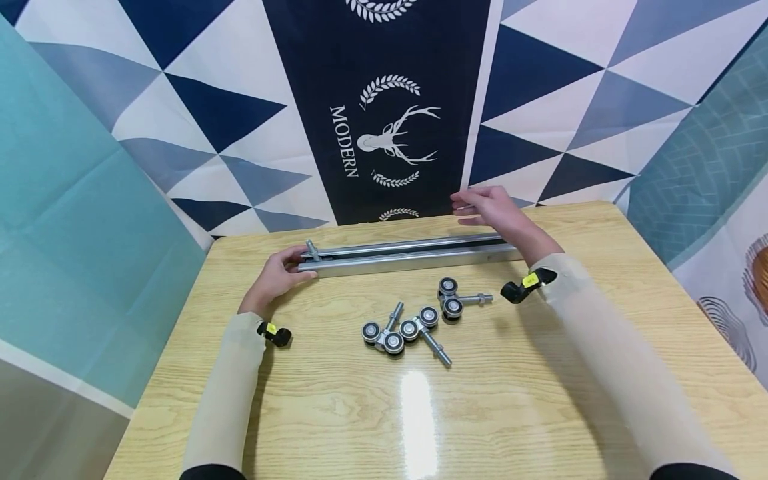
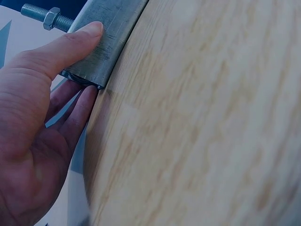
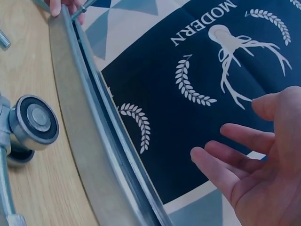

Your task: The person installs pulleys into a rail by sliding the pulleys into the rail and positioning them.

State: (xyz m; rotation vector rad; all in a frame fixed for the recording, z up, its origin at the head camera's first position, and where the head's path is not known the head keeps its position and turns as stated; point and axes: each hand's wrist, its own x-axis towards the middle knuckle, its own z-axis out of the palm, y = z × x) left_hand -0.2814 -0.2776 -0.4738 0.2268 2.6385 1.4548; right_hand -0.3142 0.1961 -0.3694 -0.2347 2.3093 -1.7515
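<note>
A slotted metal rail lies across the far part of the table. My left hand grips its left end; the left wrist view shows the thumb on the rail's side face and other fingers around the open end. Close to that hand, a threaded bolt with a nut sticks out of the slot; what carries it inside the rail is hidden. My right hand hovers above the rail's right part, its fingers loosely spread and holding nothing.
Three roller trolleys with threaded bolts lie in front of the rail: a left trolley, a middle trolley and a right trolley. Behind the wooden table stands a patterned cloth backdrop.
</note>
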